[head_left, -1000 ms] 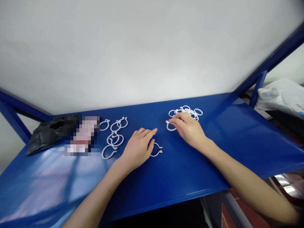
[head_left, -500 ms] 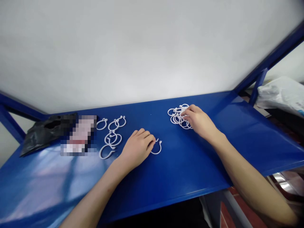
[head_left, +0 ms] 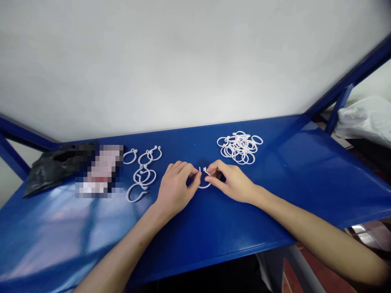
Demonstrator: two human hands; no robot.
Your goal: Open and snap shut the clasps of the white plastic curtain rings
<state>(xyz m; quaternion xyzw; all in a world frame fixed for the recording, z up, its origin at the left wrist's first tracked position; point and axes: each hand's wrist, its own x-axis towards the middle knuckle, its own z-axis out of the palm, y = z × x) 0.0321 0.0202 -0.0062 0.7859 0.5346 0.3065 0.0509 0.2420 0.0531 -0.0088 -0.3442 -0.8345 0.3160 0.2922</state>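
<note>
1. An open ring (head_left: 204,184) of thin, smooth white plastic is being pinched at its two upturned ends. One end is being held in the grip of the left hand (head_left: 175,189), which is closed on it between thumb and forefinger. The other end is being held in the grip of the right hand (head_left: 232,183), closed on it in the same way.
2. The open ring is being kept low over the middle of the tabletop (head_left: 244,219), with its curved underside towards the surface. Whether it is being rested on the surface cannot be told.
3. Both wrists are being held just above the glossy blue tabletop, whose sheen looks like painted metal, and bare surface is being left between the forearms and the near edge.
4. Behind the right hand, a pile of rings (head_left: 240,147) of the same white plastic is being kept near the back edge, with the hoops overlapping.
5. To the left of the left hand, several loose rings (head_left: 143,171) are being left spread out, some touching one another.
6. Further left, a blurred object (head_left: 99,171) is being left beside a crumpled black bag (head_left: 58,167).
7. The back edge is being bounded by a matt white wall (head_left: 183,61), and slanted blue frame struts (head_left: 345,87) are being seen at both ends.
8. Beyond the right end, a wrinkled white bag (head_left: 366,120) is being kept well apart.
</note>
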